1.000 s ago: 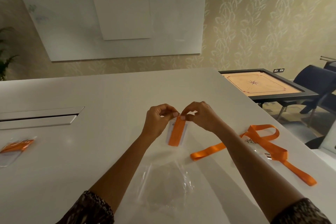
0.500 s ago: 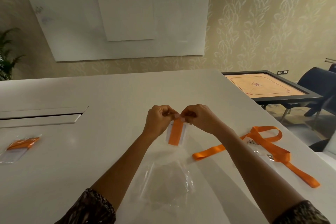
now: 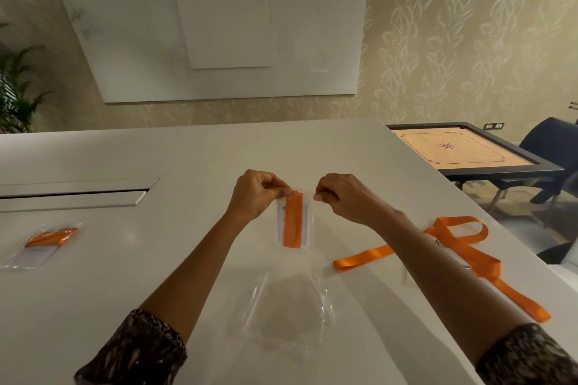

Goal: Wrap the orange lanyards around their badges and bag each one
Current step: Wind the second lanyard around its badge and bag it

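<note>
A small clear bag (image 3: 292, 222) holding a badge wrapped in orange lanyard hangs above the white table (image 3: 194, 153). My left hand (image 3: 256, 194) pinches the bag's top left corner and my right hand (image 3: 344, 197) pinches its top right corner. A loose orange lanyard (image 3: 463, 247) with its badge clip lies on the table to the right, under my right forearm. A bagged lanyard and badge (image 3: 37, 244) lies at the far left. Empty clear bags (image 3: 291, 309) lie in a pile between my forearms.
A recessed cable hatch (image 3: 72, 194) sits in the table at the left. Past the table's right edge stand a carrom board (image 3: 463, 150) and blue chairs (image 3: 550, 147). A whiteboard (image 3: 219, 31) hangs on the far wall and a plant (image 3: 15, 91) stands at the left.
My hands have drawn apart along the top of the bag, the right hand sliding to the right corner. The camera has shifted slightly.
</note>
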Action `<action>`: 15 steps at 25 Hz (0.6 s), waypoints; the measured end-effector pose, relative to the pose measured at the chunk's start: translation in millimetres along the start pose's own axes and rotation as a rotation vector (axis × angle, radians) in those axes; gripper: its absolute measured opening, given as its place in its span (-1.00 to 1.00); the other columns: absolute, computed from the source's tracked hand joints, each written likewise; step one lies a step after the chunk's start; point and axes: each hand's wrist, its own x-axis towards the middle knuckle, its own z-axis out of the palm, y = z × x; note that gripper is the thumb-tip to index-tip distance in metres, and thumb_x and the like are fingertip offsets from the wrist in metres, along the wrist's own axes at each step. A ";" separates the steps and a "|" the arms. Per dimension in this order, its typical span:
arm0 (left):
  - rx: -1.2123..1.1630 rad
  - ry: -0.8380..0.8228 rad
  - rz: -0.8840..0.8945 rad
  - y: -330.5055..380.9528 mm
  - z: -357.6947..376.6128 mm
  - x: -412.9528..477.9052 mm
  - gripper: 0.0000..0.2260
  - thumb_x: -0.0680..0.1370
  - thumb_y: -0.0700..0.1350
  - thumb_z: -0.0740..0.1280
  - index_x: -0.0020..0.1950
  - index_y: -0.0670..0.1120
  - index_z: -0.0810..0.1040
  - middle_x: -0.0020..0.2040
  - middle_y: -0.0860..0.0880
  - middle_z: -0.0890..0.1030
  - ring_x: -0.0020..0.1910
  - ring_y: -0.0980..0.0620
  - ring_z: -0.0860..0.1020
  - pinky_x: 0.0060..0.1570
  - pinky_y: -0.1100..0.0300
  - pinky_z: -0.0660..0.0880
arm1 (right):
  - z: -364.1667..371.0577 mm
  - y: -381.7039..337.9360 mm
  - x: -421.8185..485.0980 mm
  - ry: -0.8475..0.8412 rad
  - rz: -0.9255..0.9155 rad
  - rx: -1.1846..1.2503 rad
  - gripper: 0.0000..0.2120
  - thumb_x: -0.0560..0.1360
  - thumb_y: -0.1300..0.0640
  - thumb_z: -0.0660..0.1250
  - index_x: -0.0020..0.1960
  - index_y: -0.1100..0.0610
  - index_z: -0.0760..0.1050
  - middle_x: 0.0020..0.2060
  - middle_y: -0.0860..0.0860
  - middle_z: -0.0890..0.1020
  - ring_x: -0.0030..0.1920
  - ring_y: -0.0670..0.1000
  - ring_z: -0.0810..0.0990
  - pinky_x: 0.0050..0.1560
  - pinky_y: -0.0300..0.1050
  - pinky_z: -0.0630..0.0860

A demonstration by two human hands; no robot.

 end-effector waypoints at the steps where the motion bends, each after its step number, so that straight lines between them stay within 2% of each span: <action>1: -0.007 -0.005 -0.020 -1.6 -3.4 -0.7 -0.90 0.40 -0.06 0.53 -0.18 -0.07 0.70 -0.19 0.00 0.70 -0.12 0.03 0.65 0.00 0.11 0.61 | 0.9 -1.5 0.9 -0.002 0.004 0.010 -0.84 0.61 0.12 0.22 0.00 0.17 0.55 -0.12 -0.05 0.56 -0.12 -0.05 0.50 -0.17 -0.34 0.33; 4: 0.012 0.011 -0.032 -3.6 -11.8 -4.1 -0.89 0.40 -0.06 0.52 -0.16 -0.08 0.70 -0.20 0.00 0.69 -0.13 0.02 0.66 0.02 0.07 0.61 | 2.0 -4.8 6.4 -0.012 0.031 0.032 -0.83 0.61 0.10 0.22 0.01 0.18 0.54 -0.13 -0.06 0.54 -0.12 -0.04 0.51 -0.22 -0.40 0.30; 7: 0.059 0.038 -0.034 -5.8 -19.9 -9.1 -0.82 0.41 -0.03 0.51 -0.10 -0.13 0.71 -0.19 -0.02 0.70 -0.16 0.01 0.66 0.00 0.07 0.62 | 4.4 -9.0 11.6 -0.033 0.065 0.051 -0.82 0.63 0.10 0.19 -0.03 0.17 0.50 -0.18 -0.07 0.54 -0.21 -0.09 0.51 -0.25 -0.33 0.35; 9: 0.069 0.051 -0.055 -9.8 -27.2 -10.9 -0.78 0.42 -0.02 0.51 -0.08 -0.17 0.70 -0.17 -0.06 0.70 -0.16 -0.02 0.66 0.00 0.03 0.62 | 9.3 -16.3 16.6 -0.012 0.109 0.179 -0.83 0.63 0.20 0.15 -0.08 0.16 0.48 -0.22 -0.06 0.59 -0.25 -0.15 0.56 -0.24 -0.33 0.42; 12: 0.065 0.061 -0.089 -15.3 -43.1 -14.1 -0.78 0.44 -0.05 0.49 -0.07 -0.19 0.69 -0.17 -0.08 0.69 -0.16 -0.04 0.66 0.02 0.00 0.62 | 20.1 -32.3 26.5 0.042 0.112 0.308 -0.85 0.60 0.25 0.20 -0.09 0.17 0.51 -0.25 -0.02 0.63 -0.26 -0.08 0.61 -0.30 -0.38 0.47; 15: 0.067 0.054 -0.116 -26.1 -62.4 -20.9 -0.82 0.45 -0.09 0.49 -0.09 -0.20 0.69 -0.19 -0.07 0.69 -0.16 -0.04 0.67 0.02 -0.01 0.62 | 31.1 -44.8 37.0 0.031 0.092 0.457 -0.88 0.58 0.26 0.26 0.01 0.19 0.58 -0.25 -0.03 0.63 -0.23 -0.05 0.63 -0.20 -0.26 0.58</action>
